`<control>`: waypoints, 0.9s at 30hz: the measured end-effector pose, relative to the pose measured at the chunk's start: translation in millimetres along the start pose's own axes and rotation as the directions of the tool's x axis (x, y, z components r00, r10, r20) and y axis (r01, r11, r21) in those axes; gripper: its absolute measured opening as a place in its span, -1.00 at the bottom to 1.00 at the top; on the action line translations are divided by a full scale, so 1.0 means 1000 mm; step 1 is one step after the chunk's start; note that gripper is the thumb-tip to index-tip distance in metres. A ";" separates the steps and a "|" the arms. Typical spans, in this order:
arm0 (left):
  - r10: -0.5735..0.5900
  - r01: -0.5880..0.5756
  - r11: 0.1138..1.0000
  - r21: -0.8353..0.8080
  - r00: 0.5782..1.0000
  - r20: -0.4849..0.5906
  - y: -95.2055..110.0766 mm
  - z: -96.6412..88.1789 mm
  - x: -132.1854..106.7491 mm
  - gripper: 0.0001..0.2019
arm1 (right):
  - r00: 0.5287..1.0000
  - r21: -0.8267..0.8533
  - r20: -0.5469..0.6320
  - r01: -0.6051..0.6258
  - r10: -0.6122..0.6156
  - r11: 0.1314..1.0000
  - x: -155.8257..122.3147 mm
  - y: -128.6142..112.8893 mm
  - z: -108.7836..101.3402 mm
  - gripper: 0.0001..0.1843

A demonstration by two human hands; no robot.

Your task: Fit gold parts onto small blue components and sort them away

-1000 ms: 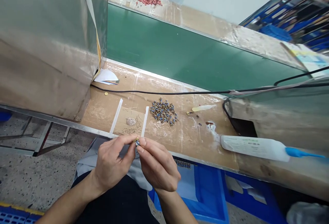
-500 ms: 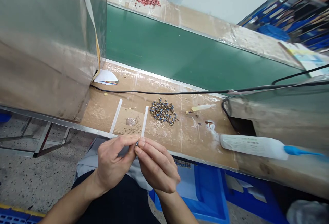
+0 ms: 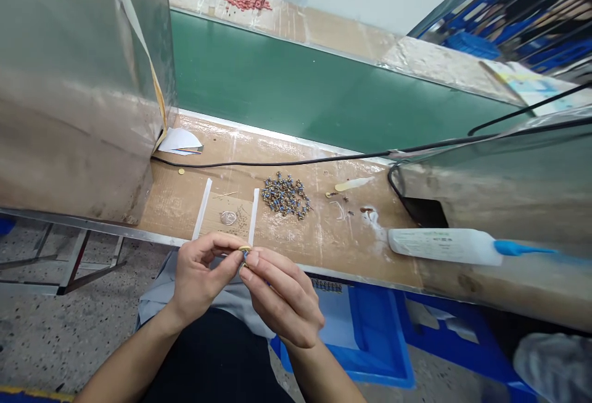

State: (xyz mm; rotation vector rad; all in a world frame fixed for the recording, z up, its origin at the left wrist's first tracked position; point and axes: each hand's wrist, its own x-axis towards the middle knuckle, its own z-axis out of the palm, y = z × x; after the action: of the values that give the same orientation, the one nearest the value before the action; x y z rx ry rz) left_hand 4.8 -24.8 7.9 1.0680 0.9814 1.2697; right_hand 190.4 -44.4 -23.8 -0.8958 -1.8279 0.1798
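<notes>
Where the grip closes: a small blue-and-gold part sits between both sets of fingertips, near the table's front edge.
Left hand: thumb and index finger pinch the part from its left.
Right hand: thumb and fingers grasp it from the right.
Pile: similar pieces lie heaped beyond the hands.
White strips: 2, flanking tiny specks and a roundish clear thing.
Bottle: blue-nozzled, lying on its side.
Blue bin: below the table.
</notes>
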 end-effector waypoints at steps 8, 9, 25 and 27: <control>0.017 -0.020 0.990 0.139 1.000 0.024 -0.009 -0.003 -0.001 -0.92 | 0.942 0.173 -0.063 -0.316 0.331 0.933 0.038 -0.006 -0.009 -0.62; 0.042 -0.048 0.983 0.175 0.998 0.037 -0.009 -0.004 -0.001 -0.91 | 0.931 0.196 -0.015 -0.356 0.366 0.914 0.040 -0.006 -0.011 -0.64; 0.291 -0.334 0.800 0.499 0.943 0.165 0.001 0.007 0.004 -0.85 | 0.909 0.306 0.046 -0.408 0.414 0.860 0.041 -0.002 -0.019 -0.72; 0.301 -0.345 0.790 0.507 0.938 0.170 0.001 0.012 0.006 -0.85 | 0.899 0.303 0.035 -0.426 0.437 0.852 0.042 -0.003 -0.022 -0.76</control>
State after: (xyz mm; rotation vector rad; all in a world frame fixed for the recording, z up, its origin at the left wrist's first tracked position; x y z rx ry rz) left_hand 16.5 -20.0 12.0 1.7724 1.1553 1.2384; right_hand 200.1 -25.5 18.1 -1.0673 -1.4867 0.7078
